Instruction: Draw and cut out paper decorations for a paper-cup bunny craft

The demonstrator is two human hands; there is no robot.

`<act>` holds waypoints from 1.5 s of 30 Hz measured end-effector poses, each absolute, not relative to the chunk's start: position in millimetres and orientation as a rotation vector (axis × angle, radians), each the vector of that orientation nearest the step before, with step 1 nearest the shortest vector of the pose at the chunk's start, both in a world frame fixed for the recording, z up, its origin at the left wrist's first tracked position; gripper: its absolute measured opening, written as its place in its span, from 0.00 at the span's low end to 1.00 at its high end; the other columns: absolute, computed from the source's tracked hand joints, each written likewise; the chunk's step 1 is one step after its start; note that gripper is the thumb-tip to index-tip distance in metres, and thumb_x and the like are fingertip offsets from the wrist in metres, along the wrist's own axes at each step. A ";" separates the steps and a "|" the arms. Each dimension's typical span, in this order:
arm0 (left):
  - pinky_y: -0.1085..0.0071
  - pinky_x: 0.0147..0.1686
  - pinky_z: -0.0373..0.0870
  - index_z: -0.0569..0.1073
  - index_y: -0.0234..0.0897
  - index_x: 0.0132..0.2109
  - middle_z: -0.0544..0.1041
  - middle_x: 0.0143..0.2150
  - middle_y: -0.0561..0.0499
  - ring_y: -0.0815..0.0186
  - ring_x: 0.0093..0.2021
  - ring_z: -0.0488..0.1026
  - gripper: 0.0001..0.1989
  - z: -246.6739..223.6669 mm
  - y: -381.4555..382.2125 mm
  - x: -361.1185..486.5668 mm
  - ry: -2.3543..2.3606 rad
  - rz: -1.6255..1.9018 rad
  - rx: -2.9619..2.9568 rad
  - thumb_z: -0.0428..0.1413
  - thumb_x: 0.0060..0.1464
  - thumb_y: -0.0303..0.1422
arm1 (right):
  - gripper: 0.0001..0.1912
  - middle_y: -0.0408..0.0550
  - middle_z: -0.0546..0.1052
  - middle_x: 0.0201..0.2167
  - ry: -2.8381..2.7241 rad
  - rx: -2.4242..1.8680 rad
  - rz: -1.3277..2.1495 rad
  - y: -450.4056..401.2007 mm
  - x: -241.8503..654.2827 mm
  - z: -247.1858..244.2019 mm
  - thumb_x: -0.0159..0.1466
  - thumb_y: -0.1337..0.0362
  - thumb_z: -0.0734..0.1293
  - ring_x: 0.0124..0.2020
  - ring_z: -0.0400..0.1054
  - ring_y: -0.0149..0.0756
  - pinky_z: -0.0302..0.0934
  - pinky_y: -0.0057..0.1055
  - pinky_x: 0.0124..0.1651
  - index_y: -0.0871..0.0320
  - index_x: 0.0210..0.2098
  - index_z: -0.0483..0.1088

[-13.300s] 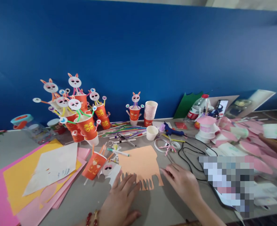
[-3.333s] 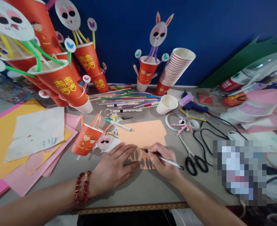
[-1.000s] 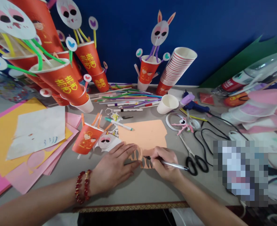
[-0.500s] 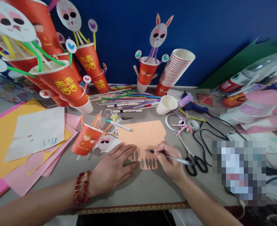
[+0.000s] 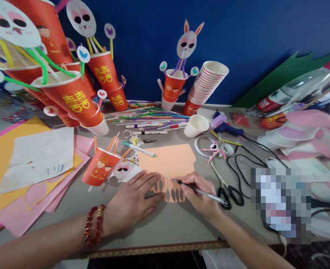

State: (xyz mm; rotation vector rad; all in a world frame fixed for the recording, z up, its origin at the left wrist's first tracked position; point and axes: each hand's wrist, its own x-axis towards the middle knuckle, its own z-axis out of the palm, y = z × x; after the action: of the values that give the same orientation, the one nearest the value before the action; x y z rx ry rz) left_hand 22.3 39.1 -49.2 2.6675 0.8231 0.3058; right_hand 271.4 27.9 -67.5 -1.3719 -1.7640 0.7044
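An orange sheet of paper [image 5: 167, 158] lies flat, with several leaf-shaped holes along its near edge and a small outlined shape beside them. My left hand [image 5: 135, 201] rests spread on the sheet's lower left part, holding nothing. A pen [image 5: 209, 195] is gripped in my right hand [image 5: 200, 192], its tip on or just above the sheet near the outline. Black-handled scissors [image 5: 223, 183] lie right of my right hand. Left of the sheet are a white paper face [image 5: 124, 170] and a tilted red cup with orange straws [image 5: 100, 168].
Red cups with paper faces [image 5: 78, 99] crowd the back left. Behind the sheet are pens and pipe cleaners [image 5: 153, 119], a white cup [image 5: 196, 126], stacked cups [image 5: 209, 82] and a blue glue gun [image 5: 229, 128]. Coloured papers [image 5: 41, 186] lie left; black cord [image 5: 239, 164] curls right.
The pen and my right hand have shifted slightly at the outline on the sheet. The whole view has moved a little; my left hand stays on the paper.
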 end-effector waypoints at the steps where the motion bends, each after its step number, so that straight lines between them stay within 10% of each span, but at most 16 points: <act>1: 0.51 0.64 0.55 0.70 0.45 0.55 0.59 0.67 0.43 0.55 0.65 0.58 0.17 -48.7 39.0 22.5 0.825 0.301 2.664 0.56 0.59 0.33 | 0.05 0.37 0.68 0.18 -1.767 -1.356 0.654 27.7 271.2 -68.3 0.59 0.69 0.64 0.18 0.62 0.28 0.58 0.23 0.23 0.55 0.28 0.64; 45: 0.51 0.64 0.55 0.71 0.44 0.55 0.58 0.67 0.43 0.55 0.66 0.57 0.16 -47.8 39.3 22.5 0.825 0.308 2.657 0.55 0.60 0.33 | 0.06 0.38 0.68 0.18 -1.867 -1.383 0.722 33.4 267.1 -65.1 0.61 0.66 0.63 0.18 0.61 0.28 0.55 0.24 0.23 0.55 0.26 0.64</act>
State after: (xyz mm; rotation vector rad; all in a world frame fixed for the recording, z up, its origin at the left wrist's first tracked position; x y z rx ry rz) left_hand 22.5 39.3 -47.8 2.6572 0.8249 0.3082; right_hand 267.1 33.4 -65.1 -1.3829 -1.8673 0.7216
